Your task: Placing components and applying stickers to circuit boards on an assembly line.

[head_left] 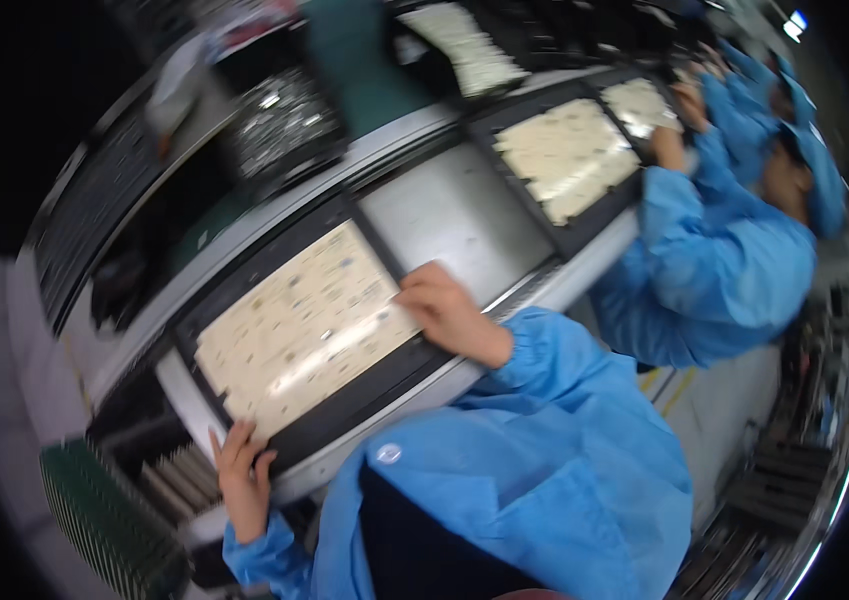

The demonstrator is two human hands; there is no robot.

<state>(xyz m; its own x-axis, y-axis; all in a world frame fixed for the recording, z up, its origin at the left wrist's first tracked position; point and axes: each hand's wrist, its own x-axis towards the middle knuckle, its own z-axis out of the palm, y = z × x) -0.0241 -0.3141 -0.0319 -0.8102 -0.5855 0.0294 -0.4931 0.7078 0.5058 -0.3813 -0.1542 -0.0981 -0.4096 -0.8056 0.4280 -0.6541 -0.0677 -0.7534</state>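
A glossy cream panel [299, 320] with small dark marks and notched edges lies in a black frame-like carrier [349, 405] on the conveyor in front of me. My left hand [241, 475] is at the panel's near left corner, its fingers apart and its fingertips at the carrier's edge. At the panel's right edge is my right hand [452, 315], its fingers curled together with the tips down on the edge. Whatever those fingers pinch, if anything, is hidden under them. The picture is slightly blurred.
Right of my carrier runs a bare grey conveyor stretch [459, 225]. Beyond it lies another cream panel [569, 160], with co-workers in blue smocks [724, 260] along the line. A heap of shiny clear packaging [284, 120] sits behind the rail. A green ribbed rack [104, 520] stands lower left.
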